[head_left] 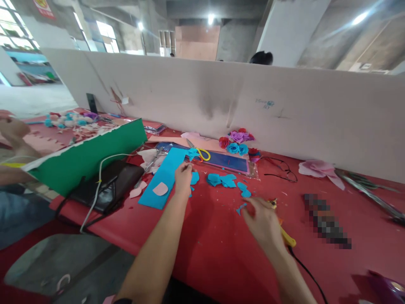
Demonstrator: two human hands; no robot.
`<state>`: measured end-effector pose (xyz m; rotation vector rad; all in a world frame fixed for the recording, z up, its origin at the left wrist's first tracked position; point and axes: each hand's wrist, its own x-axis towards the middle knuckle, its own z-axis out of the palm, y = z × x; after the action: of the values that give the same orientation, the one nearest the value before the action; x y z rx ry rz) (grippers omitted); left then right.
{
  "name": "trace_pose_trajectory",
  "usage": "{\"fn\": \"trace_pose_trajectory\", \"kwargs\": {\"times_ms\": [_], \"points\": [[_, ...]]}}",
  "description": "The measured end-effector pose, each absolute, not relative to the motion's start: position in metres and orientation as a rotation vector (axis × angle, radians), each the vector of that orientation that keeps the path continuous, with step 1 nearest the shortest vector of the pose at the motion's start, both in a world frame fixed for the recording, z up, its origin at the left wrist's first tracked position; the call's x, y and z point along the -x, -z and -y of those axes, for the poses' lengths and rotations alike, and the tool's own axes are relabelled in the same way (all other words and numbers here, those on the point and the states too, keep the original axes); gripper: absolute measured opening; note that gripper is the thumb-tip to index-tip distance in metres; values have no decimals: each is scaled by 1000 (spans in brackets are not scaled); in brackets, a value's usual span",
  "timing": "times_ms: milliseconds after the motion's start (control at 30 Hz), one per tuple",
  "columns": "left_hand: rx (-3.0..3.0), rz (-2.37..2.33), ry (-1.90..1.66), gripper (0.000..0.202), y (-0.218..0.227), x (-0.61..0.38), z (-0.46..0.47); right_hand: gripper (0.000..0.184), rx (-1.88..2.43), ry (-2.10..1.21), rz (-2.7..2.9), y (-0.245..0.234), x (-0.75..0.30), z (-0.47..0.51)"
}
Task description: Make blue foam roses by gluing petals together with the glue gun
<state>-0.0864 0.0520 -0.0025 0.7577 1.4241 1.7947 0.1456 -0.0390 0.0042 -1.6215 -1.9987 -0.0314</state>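
Observation:
My left hand (183, 177) reaches out over the red table (221, 249), fingers closed on the edge of a blue foam sheet (164, 179) beside a small blue petal (194, 177). My right hand (264, 221) is blurred by motion; it is closed round a yellow glue gun (287, 237) whose black cord trails toward me. Cut blue petals (221, 180) lie between the hands, and a small blue scrap (241, 208) lies just left of my right hand.
Yellow-handled scissors (199, 153) and a bunch of foam roses (237, 141) lie by the white partition (284, 114). A green board (88, 156) and a black pouch (107, 185) stand at left. Another person's hand (12, 131) shows at far left. A pink flower (319, 169) lies right.

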Motion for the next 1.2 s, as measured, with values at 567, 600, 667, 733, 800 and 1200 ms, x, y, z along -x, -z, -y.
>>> {"fn": "trace_pose_trajectory", "kwargs": {"times_ms": [567,600,667,733,800,1200], "points": [[-603,-1499,-1895,9,17,122,-65,18,1618,-174,2417,15,10,-69],[-600,-1496,-1890,9,17,122,-65,19,1626,-160,2424,15,11,-68],[-592,-1490,-1886,9,16,120,-64,20,1638,-134,2430,14,12,-66],[-584,-1486,-1885,9,16,120,-64,21,1646,-113,2422,13,12,-66],[-581,-1485,-1888,9,16,119,-64,21,1639,-103,2417,13,10,-66],[-635,-1415,-1900,10,17,116,-65,22,1548,-71,2470,10,13,-65]]}}
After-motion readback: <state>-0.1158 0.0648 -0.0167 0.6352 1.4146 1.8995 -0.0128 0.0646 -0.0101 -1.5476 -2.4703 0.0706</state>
